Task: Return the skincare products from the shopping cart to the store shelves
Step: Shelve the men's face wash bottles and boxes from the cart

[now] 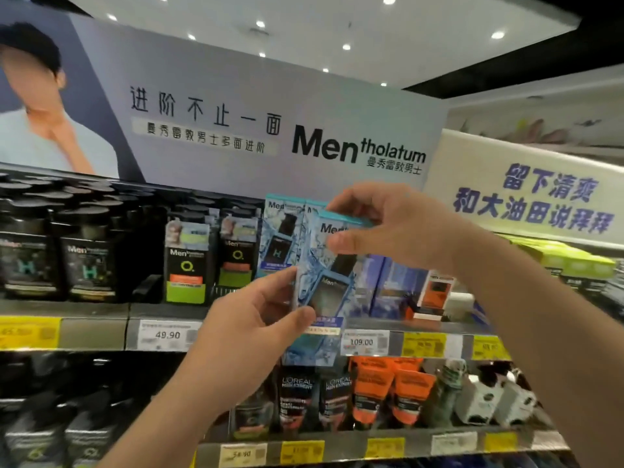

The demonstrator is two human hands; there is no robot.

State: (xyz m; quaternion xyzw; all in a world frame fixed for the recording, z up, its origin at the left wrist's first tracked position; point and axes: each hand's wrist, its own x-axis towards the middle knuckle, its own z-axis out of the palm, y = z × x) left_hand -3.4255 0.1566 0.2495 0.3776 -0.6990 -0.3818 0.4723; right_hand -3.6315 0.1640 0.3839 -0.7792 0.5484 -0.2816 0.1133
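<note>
1. Far left of the upper shelf (94,327) there's a row of black bottles (86,255), then a couple of black tubes with green bands (186,261) above the 49.90 price tag (167,335).
2. My left hand (251,329) comes up from below, thumb and fingers pinching the lower left edge of a blue box (326,282).
3. The box is upright, held in front of the shelf edge, just right of another blue box (282,231) already standing there.
4. My right hand (388,228) has it from above, fingers closed over the top corner and thumb pressed on the front.
5. Right of that, a 109.00 tag (363,342), with orange tubes (391,390) on the shelf below.
6. Big store sign (270,113) overhead.
</note>
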